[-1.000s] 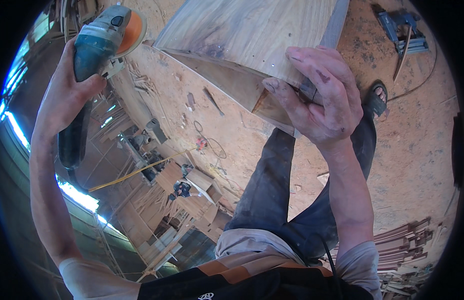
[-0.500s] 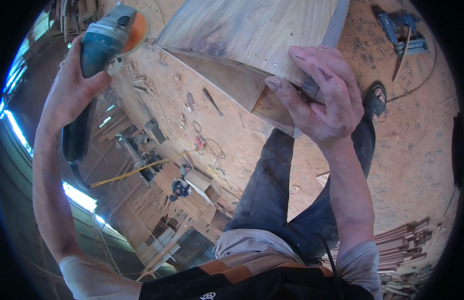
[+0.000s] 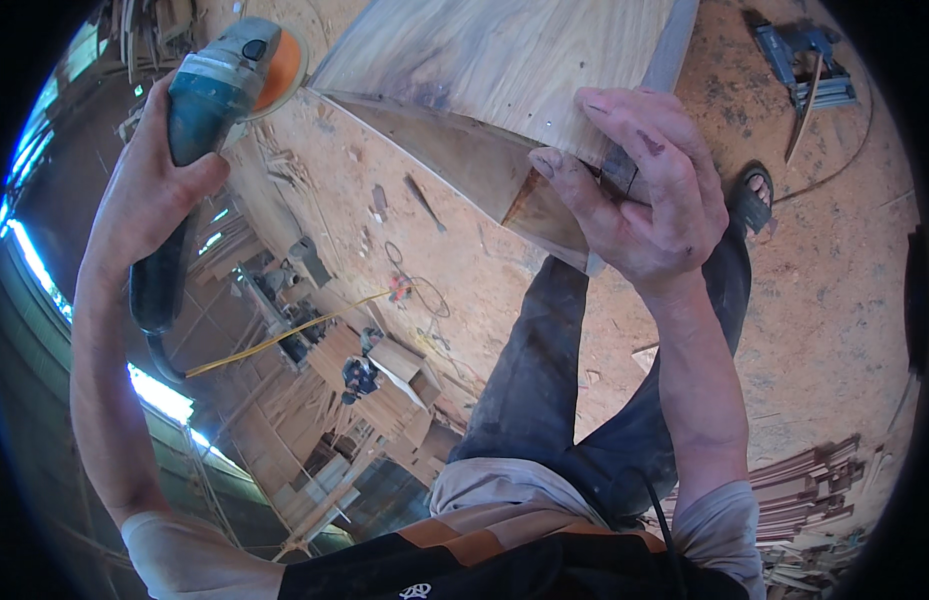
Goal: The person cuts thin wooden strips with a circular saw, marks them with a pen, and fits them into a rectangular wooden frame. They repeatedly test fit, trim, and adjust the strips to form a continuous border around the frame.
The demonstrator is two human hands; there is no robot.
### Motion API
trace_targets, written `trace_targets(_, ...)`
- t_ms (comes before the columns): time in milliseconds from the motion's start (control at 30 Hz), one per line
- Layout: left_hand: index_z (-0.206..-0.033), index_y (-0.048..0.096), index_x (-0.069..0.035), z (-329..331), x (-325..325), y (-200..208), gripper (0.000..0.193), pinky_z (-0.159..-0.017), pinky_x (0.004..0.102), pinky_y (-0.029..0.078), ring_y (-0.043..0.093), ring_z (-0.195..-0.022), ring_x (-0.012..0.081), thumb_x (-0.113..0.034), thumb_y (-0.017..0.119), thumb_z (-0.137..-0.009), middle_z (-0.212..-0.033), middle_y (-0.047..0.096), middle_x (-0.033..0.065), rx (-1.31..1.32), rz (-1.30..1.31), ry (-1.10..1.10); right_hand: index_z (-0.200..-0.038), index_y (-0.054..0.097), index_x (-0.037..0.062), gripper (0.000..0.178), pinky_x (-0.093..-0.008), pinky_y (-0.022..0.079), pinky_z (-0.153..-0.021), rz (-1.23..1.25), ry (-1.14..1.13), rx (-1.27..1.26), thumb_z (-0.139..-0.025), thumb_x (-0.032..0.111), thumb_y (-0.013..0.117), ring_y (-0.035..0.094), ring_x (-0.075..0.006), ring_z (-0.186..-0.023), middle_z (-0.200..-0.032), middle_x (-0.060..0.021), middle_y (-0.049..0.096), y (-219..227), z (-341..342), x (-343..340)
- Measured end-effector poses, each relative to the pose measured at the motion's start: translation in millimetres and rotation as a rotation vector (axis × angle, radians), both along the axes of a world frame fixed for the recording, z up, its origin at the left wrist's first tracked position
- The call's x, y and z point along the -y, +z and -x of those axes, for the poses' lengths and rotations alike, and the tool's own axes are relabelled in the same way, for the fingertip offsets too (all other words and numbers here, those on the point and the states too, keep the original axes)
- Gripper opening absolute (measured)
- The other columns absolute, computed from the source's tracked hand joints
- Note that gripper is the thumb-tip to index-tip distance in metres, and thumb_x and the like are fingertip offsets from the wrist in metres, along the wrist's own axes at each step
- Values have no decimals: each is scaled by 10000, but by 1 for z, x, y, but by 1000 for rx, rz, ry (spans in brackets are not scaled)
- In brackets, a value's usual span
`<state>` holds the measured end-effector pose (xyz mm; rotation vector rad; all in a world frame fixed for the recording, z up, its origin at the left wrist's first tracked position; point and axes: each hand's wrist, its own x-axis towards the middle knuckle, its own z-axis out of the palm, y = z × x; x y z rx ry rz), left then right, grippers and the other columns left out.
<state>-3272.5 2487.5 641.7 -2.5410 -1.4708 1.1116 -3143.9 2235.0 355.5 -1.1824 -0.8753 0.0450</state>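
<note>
My left hand (image 3: pixel 149 200) is closed around the body of a teal-and-grey angle grinder (image 3: pixel 206 92). The grinder has an orange sanding disc (image 3: pixel 281 72) at its head, held beside the left corner of a wooden box (image 3: pixel 454 60). The box has a broad grained panel on top and an open side facing me. At its near right corner, my right hand (image 3: pixel 649 190) grips the edge, with the thumb by the open side and the fingers over the top panel. Part of that corner is hidden behind the hand.
A blue nail gun (image 3: pixel 804 65) lies on the dusty floor at the far right. The grinder's cord meets a yellow cable (image 3: pixel 284 338) on the left. Wood strips (image 3: pixel 804 490) are piled at the lower right. Another person (image 3: pixel 360 378) is among boards in the background.
The grinder in my left hand has shifted slightly right and down, its disc closer to the box's corner. My right hand stays on the box.
</note>
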Motion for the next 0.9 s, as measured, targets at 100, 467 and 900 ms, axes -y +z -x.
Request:
trace_targets(100,-1628,352,-139,0,-3,3,932,-960,474,549,702,-1028,341,-272,711,-778,-1214,664,191,-15,-76,-13,-1061,722,16,420,-339,613,-695,-24,-26,-23,-712,70,950,740,-248,-830,-1027,-115,771,-1,3,-4)
trace_targets(467,-1623,370,-101,-5,8,-2,955,-1047,434,495,652,-1136,314,-262,725,-751,-1284,635,172,-13,5,83,-1058,723,17,415,-335,612,-687,-29,-37,-6,-714,73,948,740,-240,-824,-1030,-108,770,-2,2,-6)
trace_targets(900,-1503,434,-32,33,38,53,804,-928,398,533,641,-991,235,-228,770,-800,-1137,643,132,213,-227,203,-1085,673,36,443,-364,599,-690,68,9,31,-742,85,949,732,-272,-835,-1059,-111,754,5,-4,0)
